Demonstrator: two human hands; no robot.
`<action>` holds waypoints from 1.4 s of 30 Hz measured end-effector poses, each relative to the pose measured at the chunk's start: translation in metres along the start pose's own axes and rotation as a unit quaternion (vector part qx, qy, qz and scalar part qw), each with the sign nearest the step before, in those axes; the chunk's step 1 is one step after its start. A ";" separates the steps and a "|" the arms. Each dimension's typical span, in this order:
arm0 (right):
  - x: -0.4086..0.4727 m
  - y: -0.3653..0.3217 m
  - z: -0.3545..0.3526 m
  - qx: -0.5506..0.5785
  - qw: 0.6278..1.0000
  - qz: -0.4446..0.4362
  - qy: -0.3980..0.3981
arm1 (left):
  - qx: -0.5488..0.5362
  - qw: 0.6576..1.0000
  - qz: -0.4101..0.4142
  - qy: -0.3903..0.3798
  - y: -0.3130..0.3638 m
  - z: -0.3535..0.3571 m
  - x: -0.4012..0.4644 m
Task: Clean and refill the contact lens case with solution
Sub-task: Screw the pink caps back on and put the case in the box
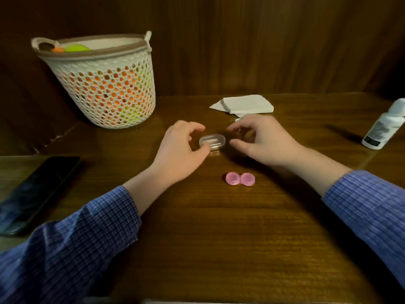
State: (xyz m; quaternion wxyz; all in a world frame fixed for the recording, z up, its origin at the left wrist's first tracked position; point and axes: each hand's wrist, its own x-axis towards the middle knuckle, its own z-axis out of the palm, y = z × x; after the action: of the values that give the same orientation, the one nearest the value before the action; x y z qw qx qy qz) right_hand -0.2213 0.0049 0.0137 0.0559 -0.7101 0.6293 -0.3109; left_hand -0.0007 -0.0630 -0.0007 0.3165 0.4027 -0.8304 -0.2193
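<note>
On the table, centre: my left hand (182,145) pinches a small clear oval box (212,141) at its left end, thumb on the near side and forefinger curled over the far side; the box stands just above the wood
Right grip: my right hand (260,139) hovers at the box's right end, thumb and forefinger curved toward each other with a gap between, holding nothing; whether a fingertip touches the box I cannot tell
Task's thing: the pink contact lens case (240,179) lies flat on the table nearer my body than both hands, apart from them, both round caps on
Long axis: the case's two wells run left to right, parallel to the table's front edge and to the clear box above it
Which hand is nearer: the case sits a little right of the midline, under the gap between my wrists, and my right hand looks marginally closer
Judgement: to reach the case either hand must draw back toward me and drop; the left is busy with the box, so the right seems the freer one
Solution bottle (382,128): far right, white, leaning in this wide view, well apart from the case
Tissues (245,104): folded white stack just beyond my right hand
Elsewhere: mesh basket (105,84) far left, dark phone (37,194) near my left sleeve
</note>
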 end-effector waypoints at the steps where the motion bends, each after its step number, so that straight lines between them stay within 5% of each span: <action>1: 0.009 -0.002 0.004 -0.024 0.999 -0.023 -0.012 | 0.018 0.999 -0.012 -0.024 -0.005 0.001 0.005; 5: 0.021 -0.007 0.017 -0.060 0.992 -0.091 -0.067 | 0.023 0.996 -0.005 -0.090 -0.011 0.005 0.014; 13: 0.002 -0.012 0.012 -0.060 0.989 -0.131 -0.035 | -0.017 0.995 0.046 -0.090 -0.008 0.008 0.007; 36: -0.004 -0.024 0.010 -0.070 0.984 -0.164 0.007 | -0.155 0.982 -0.006 -0.105 -0.005 0.003 0.009; 42: -0.004 -0.006 0.007 0.043 0.994 -0.099 -0.023 | -0.143 0.979 -0.002 -0.147 -0.006 0.001 0.011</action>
State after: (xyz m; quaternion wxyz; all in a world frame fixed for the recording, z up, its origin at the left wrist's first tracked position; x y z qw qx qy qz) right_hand -0.2125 0.0076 0.0096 0.0695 -0.7729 0.5404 -0.3252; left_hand -0.0036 -0.0758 -0.0013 0.2449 0.3178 -0.8273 -0.3932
